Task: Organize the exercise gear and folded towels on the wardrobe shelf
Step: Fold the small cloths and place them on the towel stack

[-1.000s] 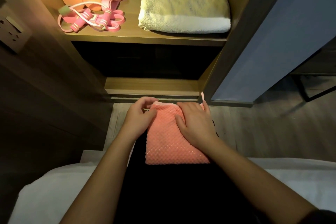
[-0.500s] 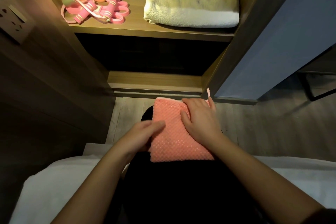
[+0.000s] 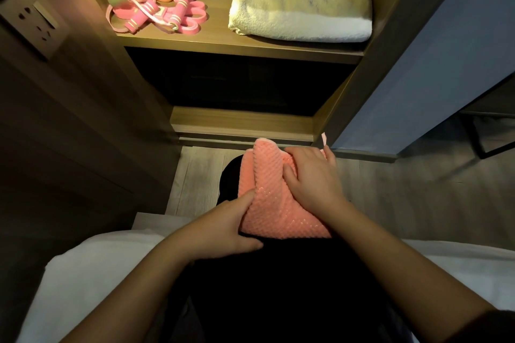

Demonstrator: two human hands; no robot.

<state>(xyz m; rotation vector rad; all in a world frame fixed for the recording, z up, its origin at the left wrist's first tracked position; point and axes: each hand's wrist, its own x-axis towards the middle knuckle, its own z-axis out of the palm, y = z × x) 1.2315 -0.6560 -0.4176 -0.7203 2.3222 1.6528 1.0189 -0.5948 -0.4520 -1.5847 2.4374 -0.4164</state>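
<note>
— Where's the towel?
— On my lap (image 3: 278, 287). The pink towel (image 3: 281, 209) is pinched at its left edge by my left hand (image 3: 223, 228), with my right hand (image 3: 312, 178) pressing flat on top. Mid-fold, I judge.
— Next?
— Finish folding, then lift it to the shelf (image 3: 239, 44), by the cream towels (image 3: 301, 11).

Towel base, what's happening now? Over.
Left hand pinches edge of folded coral waffle-textured towel. Right hand flat on top. Cream folded towels on wooden shelf, right.

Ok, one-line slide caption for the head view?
Left hand grips, right hand presses a coral towel on the lap, below a shelf holding pink exercise gear and folded towels.
</note>
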